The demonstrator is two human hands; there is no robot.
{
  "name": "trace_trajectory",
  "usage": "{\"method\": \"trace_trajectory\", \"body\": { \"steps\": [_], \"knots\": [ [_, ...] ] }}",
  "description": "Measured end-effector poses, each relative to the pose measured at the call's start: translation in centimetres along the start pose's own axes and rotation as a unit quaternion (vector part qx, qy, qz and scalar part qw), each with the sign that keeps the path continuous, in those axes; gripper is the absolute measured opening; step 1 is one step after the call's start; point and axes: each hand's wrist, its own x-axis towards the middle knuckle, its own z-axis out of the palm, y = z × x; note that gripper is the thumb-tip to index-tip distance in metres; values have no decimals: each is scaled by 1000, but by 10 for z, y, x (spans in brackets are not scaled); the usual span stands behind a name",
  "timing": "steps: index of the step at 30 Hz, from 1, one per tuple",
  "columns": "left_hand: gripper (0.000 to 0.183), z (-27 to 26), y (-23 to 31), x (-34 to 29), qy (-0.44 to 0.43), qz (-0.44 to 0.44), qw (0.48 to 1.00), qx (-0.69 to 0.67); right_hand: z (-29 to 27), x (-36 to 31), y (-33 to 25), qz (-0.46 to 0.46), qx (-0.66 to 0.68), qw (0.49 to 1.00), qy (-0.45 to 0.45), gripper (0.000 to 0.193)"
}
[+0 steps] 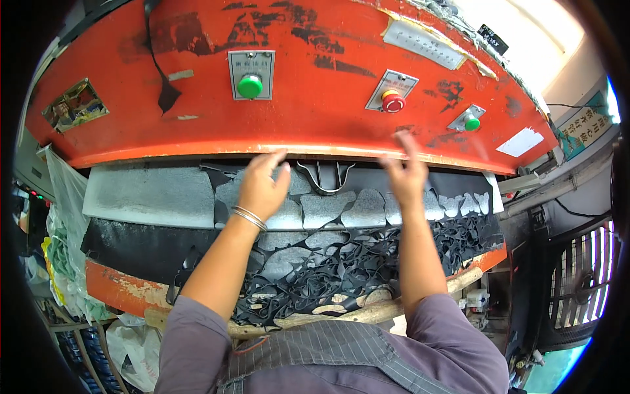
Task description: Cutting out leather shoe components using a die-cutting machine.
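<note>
My left hand [264, 180], with metal bangles at its wrist, is raised in front of the red machine's lower edge. Its thumb stands apart from the fingers and it holds nothing. To the right, my right hand [407, 172] is lifted with its fingers spread and slightly blurred, also empty. Between the two hands a curved metal cutting die [328, 185] rests on black sheet material [374, 179], its far part hidden under the machine's edge. Cut-out openings in the sheet show the worn grey-white cutting board [154, 196] beneath.
Tangled black offcuts [348, 262] cover the near side of the bed, above a wooden rail [374, 314]. The red machine front [315, 121] carries a large green button [250, 87], a red button [393, 101] and a smaller green button [471, 123]. Plastic bags [69, 243] hang at left.
</note>
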Motion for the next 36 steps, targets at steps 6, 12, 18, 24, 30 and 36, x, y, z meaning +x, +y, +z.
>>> {"method": "trace_trajectory", "body": {
  "steps": [6,12,18,24,30,36],
  "knots": [
    [10,-63,75,61,192,216,945,154,-89,82,1,-80,-170,910,370,55],
    [21,-101,97,25,14,125,988,94,-88,35,-42,-34,-147,963,225,64],
    [15,-122,122,-145,-277,-2,956,95,-52,-129,-150,-34,-33,915,-402,45],
    [12,-122,131,-206,-237,9,966,107,-9,-229,-212,-100,-180,901,-382,41],
    [14,-113,125,-213,-183,55,968,162,3,-229,-221,-62,-219,886,-405,33],
    [14,-113,119,-207,-206,42,966,147,3,-147,-202,-112,-143,730,-659,26]
  ]
}}
